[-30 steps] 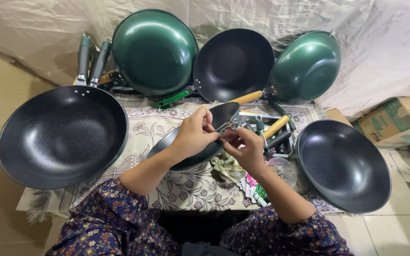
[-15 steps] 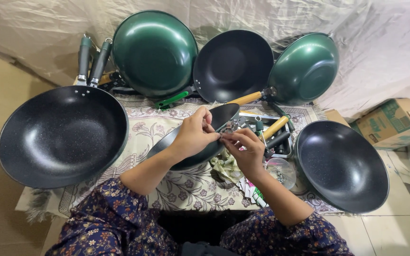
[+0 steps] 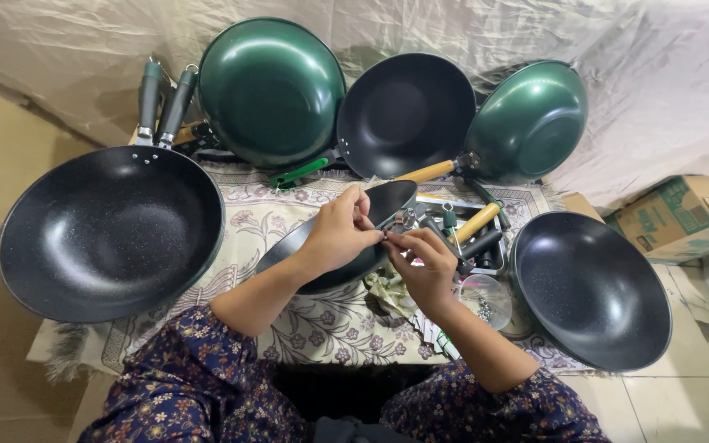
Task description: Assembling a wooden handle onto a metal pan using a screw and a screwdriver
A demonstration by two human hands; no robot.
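A dark pan (image 3: 375, 205) lies tilted on its edge on the patterned cloth (image 3: 252, 217) in front of me. My left hand (image 3: 340, 232) grips its rim near the handle bracket. My right hand (image 3: 426, 264) meets it from the right, fingertips pinching a small metal part at the bracket (image 3: 400, 223); the part itself is too small to make out. Both forearms wear dark floral sleeves.
A big black wok (image 3: 112, 232) lies at left, another (image 3: 591, 289) at right. Two green woks (image 3: 272, 90) (image 3: 531, 121) and a black one (image 3: 405, 115) lean against the draped sheet behind. Loose handles (image 3: 478, 223), a tray, a clear bowl of screws (image 3: 484, 299) and a cardboard box (image 3: 683, 215) are at right.
Both hands stay at the pan's bracket with only slight finger movement. The view has shifted a little.
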